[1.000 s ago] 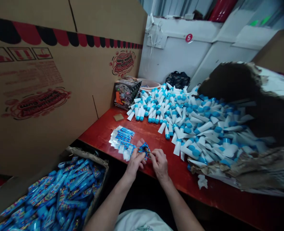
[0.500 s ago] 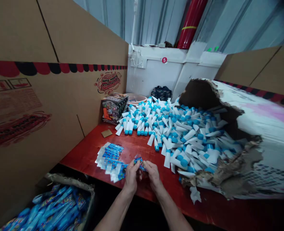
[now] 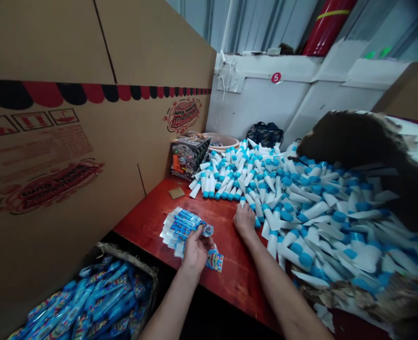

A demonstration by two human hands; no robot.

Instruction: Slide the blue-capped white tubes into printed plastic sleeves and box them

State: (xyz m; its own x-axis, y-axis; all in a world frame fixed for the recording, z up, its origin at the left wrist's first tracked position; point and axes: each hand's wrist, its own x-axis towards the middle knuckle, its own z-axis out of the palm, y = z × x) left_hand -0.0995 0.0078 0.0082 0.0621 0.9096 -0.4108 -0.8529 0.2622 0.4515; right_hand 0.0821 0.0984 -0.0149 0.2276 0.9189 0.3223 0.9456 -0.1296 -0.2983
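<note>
My left hand (image 3: 194, 250) is closed on a small blue printed plastic sleeve (image 3: 207, 230), pinched between thumb and fingers. Just beneath that hand, another printed blue piece (image 3: 215, 260) lies at the table edge. To its left, a fanned row of blue and clear sleeves (image 3: 180, 226) rests flat on the table. My right hand (image 3: 244, 220) is at the near edge of the tube heap, its fingers curled round a white tube with a blue cap (image 3: 243, 201). Part of that tube is hidden by the fingers.
A large heap of white tubes with blue caps (image 3: 286, 189) covers the right of the red table (image 3: 230, 278), spilling from a torn carton (image 3: 357, 137). Lower left stands a bin of filled blue packs (image 3: 98, 297). A printed box (image 3: 190, 153) and pink basin (image 3: 226, 140) stand behind.
My hands have parted. The right hand has moved away from the sleeve to the tubes, while the left keeps a sleeve. The view has swung left.
</note>
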